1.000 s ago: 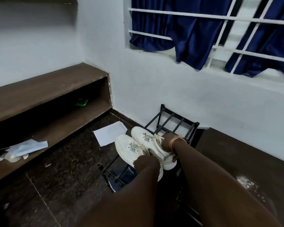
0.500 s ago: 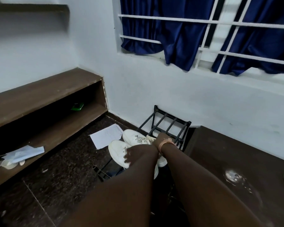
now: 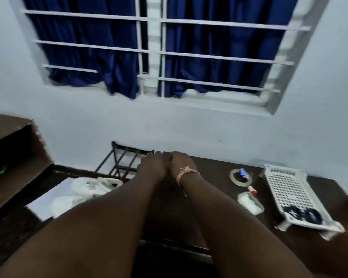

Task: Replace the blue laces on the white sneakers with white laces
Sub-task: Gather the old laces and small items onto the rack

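- Head view: both bare forearms reach forward side by side, the left hand (image 3: 152,167) and the right hand (image 3: 181,164) close together, their inner edges touching or nearly so, above the near edge of the dark brown table (image 3: 215,195).
- The left hand's fingers extend forward, fingertips pale at the far end; it grips nothing that I can see. The frame is blurred, so the finger pose is only roughly readable.
- The right hand, a peach thread bracelet (image 3: 186,173) tied at its wrist, shows its back; whether its fingers are curled or straight I cannot tell.
- The pair of white sneakers (image 3: 88,189) lies lower left, apart from both hands, side by side over a white sheet of paper (image 3: 46,203) on the dark floor; their laces look pale, but the colour is unclear.
- A black metal rack (image 3: 123,159) stands against the pale wall just behind the sneakers, left of the hands.
- On the table to the right: a ring of clear tape (image 3: 236,178), a small white packet (image 3: 249,202), and a white perforated plastic tray (image 3: 295,197) with a dark blue bundle (image 3: 301,214) at its near end, perhaps laces.
- Above, dark blue curtains (image 3: 109,57) hang behind white window bars (image 3: 209,57).
- A brown wooden shelf (image 3: 14,157) sits far left.
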